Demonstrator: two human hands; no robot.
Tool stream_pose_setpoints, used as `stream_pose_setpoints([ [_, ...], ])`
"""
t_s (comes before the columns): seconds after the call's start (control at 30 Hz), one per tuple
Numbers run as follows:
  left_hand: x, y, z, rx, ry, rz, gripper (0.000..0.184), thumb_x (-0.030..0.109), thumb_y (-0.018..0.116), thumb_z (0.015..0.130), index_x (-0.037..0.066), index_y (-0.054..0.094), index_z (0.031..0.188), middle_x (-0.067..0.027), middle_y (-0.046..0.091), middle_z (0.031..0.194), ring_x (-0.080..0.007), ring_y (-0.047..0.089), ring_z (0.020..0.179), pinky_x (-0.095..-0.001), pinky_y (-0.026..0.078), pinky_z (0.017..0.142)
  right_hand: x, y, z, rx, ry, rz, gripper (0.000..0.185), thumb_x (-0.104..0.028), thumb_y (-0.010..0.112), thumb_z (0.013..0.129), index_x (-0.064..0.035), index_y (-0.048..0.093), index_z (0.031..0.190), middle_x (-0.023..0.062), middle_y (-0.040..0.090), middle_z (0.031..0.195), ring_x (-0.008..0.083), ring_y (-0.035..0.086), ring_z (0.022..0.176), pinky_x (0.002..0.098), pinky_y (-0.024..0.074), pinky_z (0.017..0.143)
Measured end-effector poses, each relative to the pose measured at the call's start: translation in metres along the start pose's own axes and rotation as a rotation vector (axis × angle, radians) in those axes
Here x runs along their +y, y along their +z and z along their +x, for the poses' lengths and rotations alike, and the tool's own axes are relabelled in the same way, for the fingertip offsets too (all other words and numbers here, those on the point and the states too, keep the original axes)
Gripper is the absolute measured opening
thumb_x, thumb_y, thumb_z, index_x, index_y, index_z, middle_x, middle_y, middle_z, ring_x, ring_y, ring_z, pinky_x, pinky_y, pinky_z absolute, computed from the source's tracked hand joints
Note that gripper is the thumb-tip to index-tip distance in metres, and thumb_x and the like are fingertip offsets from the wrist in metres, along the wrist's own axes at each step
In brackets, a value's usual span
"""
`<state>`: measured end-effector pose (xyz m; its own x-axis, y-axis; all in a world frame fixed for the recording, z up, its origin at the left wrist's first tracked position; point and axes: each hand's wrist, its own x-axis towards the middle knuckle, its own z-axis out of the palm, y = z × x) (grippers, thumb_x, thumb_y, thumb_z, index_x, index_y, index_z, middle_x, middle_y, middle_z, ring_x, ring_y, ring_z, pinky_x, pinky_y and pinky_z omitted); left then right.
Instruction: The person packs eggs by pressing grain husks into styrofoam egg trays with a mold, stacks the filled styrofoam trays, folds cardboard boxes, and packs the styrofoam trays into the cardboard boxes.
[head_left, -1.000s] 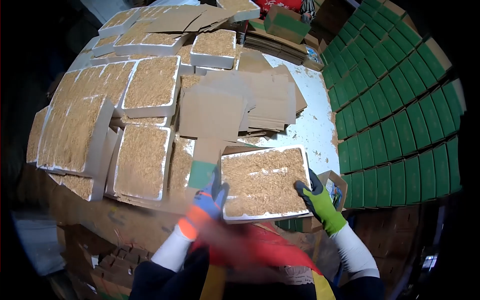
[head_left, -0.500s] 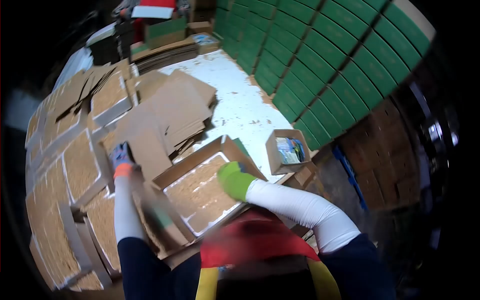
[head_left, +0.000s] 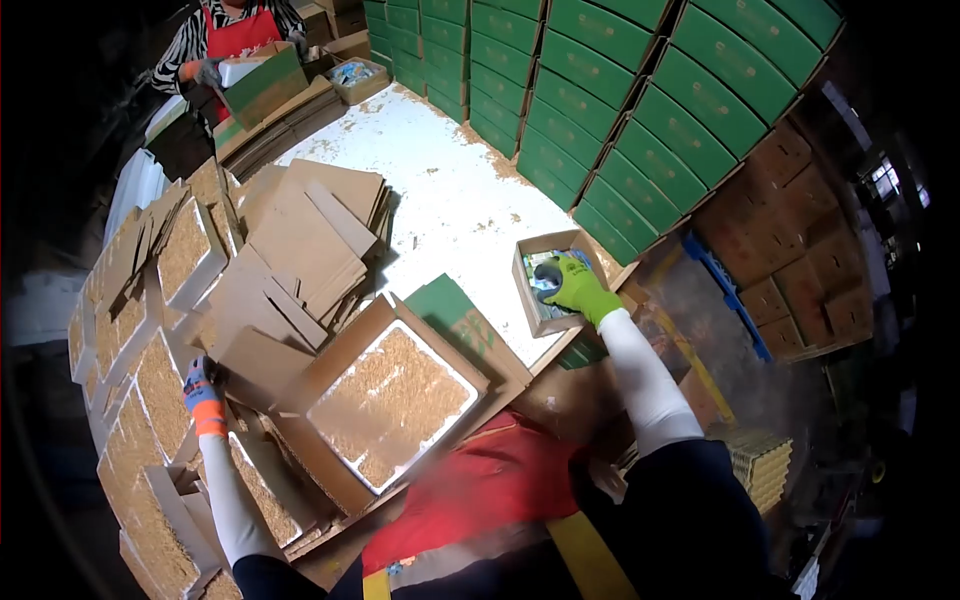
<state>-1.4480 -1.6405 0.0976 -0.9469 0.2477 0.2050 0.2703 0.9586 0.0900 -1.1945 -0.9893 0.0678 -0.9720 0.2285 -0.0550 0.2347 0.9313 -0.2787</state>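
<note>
My right hand (head_left: pixel 572 285), in a green and dark glove, reaches into a small cardboard box (head_left: pixel 541 316) of blue and white packets; its fingertips are among the packets and partly hidden. At the left, my left hand (head_left: pixel 203 378), in a blue-grey glove with an orange cuff, is at the edge of a cardboard sheet (head_left: pixel 262 362); its grip is too small to make out. Between my arms, an open carton (head_left: pixel 337 464) holds a white tray (head_left: pixel 392 405) filled with brown shavings. A green-printed flap (head_left: pixel 455 320) of the carton lies folded outward.
Stacked green boxes (head_left: pixel 590 95) line the far right side. More shavings-filled trays (head_left: pixel 160 385) stand at the left, beside loose cardboard sheets (head_left: pixel 305 235). Across the white table (head_left: pixel 440 200), a person in a red apron (head_left: pixel 240 35) handles a green and brown box (head_left: pixel 265 88).
The tray that was between my hands is now inside the carton. My right hand has moved right to the packet box, my left hand left to the cardboard. The view has turned right.
</note>
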Motion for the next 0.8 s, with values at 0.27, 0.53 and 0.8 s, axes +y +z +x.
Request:
stream_pose_setpoints([
  [0.27, -0.018, -0.028, -0.002, -0.166, 0.024, -0.139, 0.011, 0.004, 0.062, 0.079, 0.007, 0.06, 0.089, -0.0123, 0.061, 0.091, -0.0279, 0.06, 0.089, -0.0347, 0.048, 0.073, 0.034, 0.035, 0.042, 0.126, 0.021, -0.232, 0.052, -0.038, 0.074, 0.067, -0.016, 0.06, 0.112, 0.012, 0.06, 0.113, 0.0279, 0.057, 0.104, 0.039, 0.044, 0.09],
  [0.53, -0.081, -0.064, 0.031, 0.386, 0.129, -0.659, 0.037, 0.002, 0.058, 0.084, -0.001, 0.053, 0.12, -0.0139, 0.061, 0.113, -0.0205, 0.058, 0.103, -0.0306, 0.046, 0.089, -0.022, -0.044, 0.026, 0.386, 0.061, 0.148, 0.023, -0.023, 0.067, 0.077, -0.0075, 0.067, 0.093, 0.0107, 0.062, 0.102, 0.0271, 0.057, 0.096, 0.0368, 0.0442, 0.086],
  [0.8, 0.09, -0.095, -0.004, 0.304, -0.015, -0.436, 0.023, 0.012, 0.058, 0.088, 0.0, 0.056, 0.108, -0.0157, 0.065, 0.095, -0.0193, 0.062, 0.088, -0.0316, 0.048, 0.078, -0.252, -0.055, -0.012, 0.197, -0.897, 0.383, 0.047, -0.021, 0.072, 0.071, -0.0087, 0.058, 0.114, 0.0105, 0.053, 0.119, 0.0325, 0.05, 0.11, 0.0416, 0.0404, 0.092],
])
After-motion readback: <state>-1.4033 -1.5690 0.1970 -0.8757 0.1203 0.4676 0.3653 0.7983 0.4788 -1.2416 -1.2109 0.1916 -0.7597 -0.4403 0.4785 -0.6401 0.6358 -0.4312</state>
